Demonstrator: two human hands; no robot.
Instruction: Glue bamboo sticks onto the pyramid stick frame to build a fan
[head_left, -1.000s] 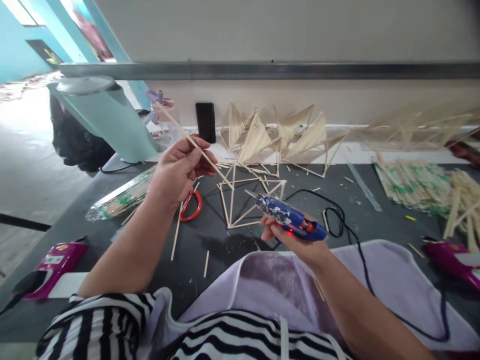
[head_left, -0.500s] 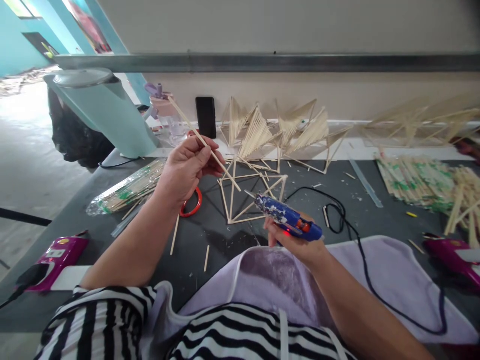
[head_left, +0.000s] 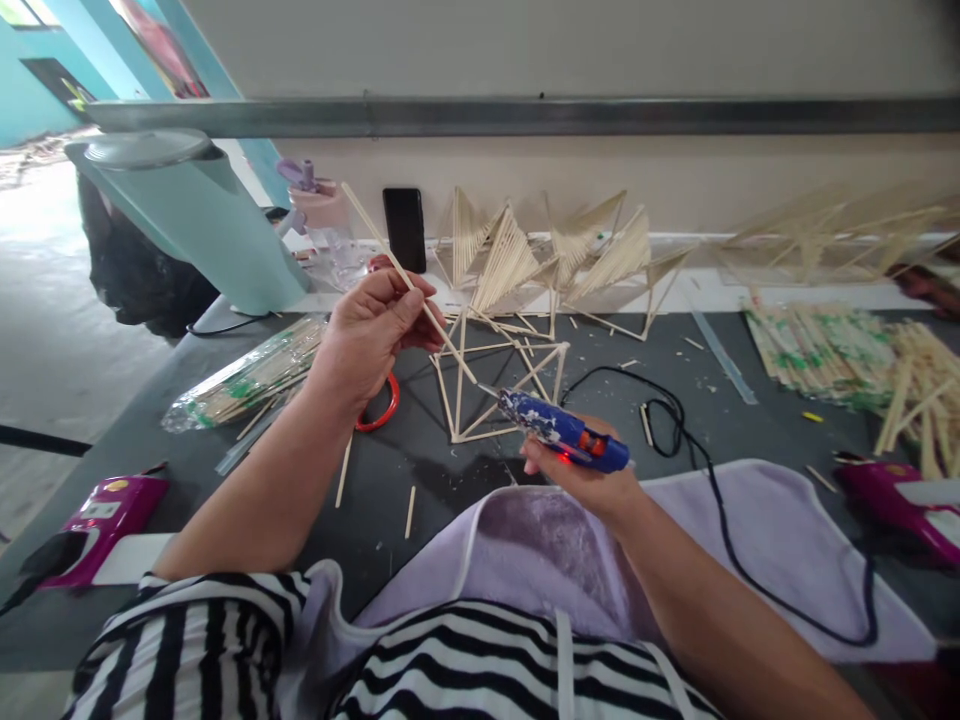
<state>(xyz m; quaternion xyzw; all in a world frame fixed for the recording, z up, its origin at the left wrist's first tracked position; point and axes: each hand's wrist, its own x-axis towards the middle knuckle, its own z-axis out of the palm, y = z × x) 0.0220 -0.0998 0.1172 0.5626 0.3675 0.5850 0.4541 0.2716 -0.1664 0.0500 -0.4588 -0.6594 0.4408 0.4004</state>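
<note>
Between the thumb and fingers of my left hand [head_left: 382,325] a thin wooden stick [head_left: 367,222] is pinched, slanting down to the right. My right hand [head_left: 589,480] is wrapped round a blue glue gun [head_left: 562,430] spotted with white, a red light glowing on it. The gun's nozzle is at the lower end of the stick; whether they touch I cannot tell. Under both lies a frame of glued sticks [head_left: 491,434] on the dark table. A red scissors handle [head_left: 388,405] shows beside my left wrist, the rest hidden.
Stick models [head_left: 510,265] stand along the wall near a phone [head_left: 405,230]. Packs of sticks lie left [head_left: 247,372] and right [head_left: 821,350]. The glue gun's black cord [head_left: 716,480] crosses a lilac cloth [head_left: 772,530]. A pink power strip [head_left: 120,520] sits at left.
The glue gun in my right hand has shifted slightly left, bringing its nozzle closer to the stick's lower end. My left hand keeps its pinch on the stick. The whole view has shifted slightly.
</note>
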